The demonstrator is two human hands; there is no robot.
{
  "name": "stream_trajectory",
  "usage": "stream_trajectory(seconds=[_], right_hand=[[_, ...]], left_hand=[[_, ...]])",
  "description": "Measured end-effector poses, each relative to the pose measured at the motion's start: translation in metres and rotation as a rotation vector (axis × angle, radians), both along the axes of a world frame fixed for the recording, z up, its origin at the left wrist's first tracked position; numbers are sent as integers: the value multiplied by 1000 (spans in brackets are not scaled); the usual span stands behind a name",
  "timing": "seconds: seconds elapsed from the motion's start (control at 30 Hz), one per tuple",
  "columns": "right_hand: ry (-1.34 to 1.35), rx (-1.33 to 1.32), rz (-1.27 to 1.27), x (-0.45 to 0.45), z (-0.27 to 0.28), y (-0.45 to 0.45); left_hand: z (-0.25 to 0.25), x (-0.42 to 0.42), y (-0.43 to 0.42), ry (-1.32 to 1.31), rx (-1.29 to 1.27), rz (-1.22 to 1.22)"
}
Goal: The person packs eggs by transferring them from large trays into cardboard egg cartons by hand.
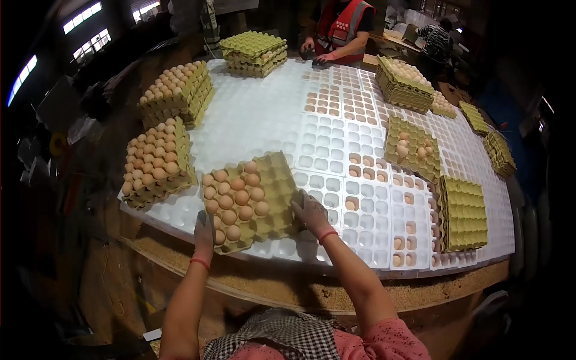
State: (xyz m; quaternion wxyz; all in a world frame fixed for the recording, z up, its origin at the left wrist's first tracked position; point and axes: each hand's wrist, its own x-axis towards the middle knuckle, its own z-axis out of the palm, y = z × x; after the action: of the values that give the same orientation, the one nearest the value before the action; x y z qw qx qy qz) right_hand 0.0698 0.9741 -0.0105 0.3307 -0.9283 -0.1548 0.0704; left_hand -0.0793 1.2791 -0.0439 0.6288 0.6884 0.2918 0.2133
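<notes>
Both gloved hands grip a greenish pulp egg tray at its opposite edges. My left hand is closed on the tray's left front corner, and my right hand holds its right side. Brown eggs fill the left part of this tray, while its right cups hold none. Beneath and beyond it spread white plastic trays with square cups. Some of those cups hold eggs, mostly toward the right and far side. Left of my left hand stands a stack of pulp trays topped with eggs.
A second egg-topped stack stands behind the left one, and bare pulp trays are piled at the back. To the right are a tray with a few eggs, overturned trays and another stack. A co-worker in a red vest stands opposite.
</notes>
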Motion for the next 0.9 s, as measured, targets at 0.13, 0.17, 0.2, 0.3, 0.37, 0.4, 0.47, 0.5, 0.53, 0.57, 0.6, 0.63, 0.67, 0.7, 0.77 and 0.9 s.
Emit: stream_trajectory(seconds=[0.13, 0.17, 0.2, 0.3, 0.37, 0.4, 0.47, 0.5, 0.53, 0.57, 0.6, 0.63, 0.67, 0.7, 0.77, 0.9], right_hand=[[78, 245, -86, 16, -21, 16], [34, 263, -85, 13, -10, 16], [8, 279, -77, 8, 2, 12], [-109, 421, -174, -17, 19, -11], [-84, 454, -247, -48, 40, -42], [-92, 418, -318, -61, 32, -60], [-152, 408, -416, -95, 33, -89], [-252, 294, -464, -109, 16, -105], [-282, 238, -498, -116, 4, -118], [-305, 182, -531, -126, -8, -126], [-235, 74, -535, -121, -10, -132], [-148, -46, -563, -130, -12, -136], [-323, -59, -589, -128, -3, -125], [-445, -39, -553, -127, 10, -120], [-546, -226, -370, -129, 61, -91], [-313, -362, 190, -115, 49, -64]], left_hand=[[-2, 12, 24, 104, 18, -82], [1, 17, 22, -28, -159, -89], [6, 20, 22, -76, -154, -43], [63, 16, 9, -128, -210, -286], [88, 15, -16, -218, -260, -418], [103, 14, -34, -180, -258, -444], [97, 12, -58, -112, -318, -524], [74, 12, -63, -76, -375, -582], [41, 23, -65, -63, -238, -654], [16, 27, -68, -48, -99, -724], [21, 31, -76, -18, 55, -769], [11, 37, -80, 84, 256, -863], [22, 41, -80, 63, 294, -883], [32, 42, -78, 38, 332, -896], [25, 40, -74, -63, 633, -704], [76, 36, -100, -231, 929, -861]])
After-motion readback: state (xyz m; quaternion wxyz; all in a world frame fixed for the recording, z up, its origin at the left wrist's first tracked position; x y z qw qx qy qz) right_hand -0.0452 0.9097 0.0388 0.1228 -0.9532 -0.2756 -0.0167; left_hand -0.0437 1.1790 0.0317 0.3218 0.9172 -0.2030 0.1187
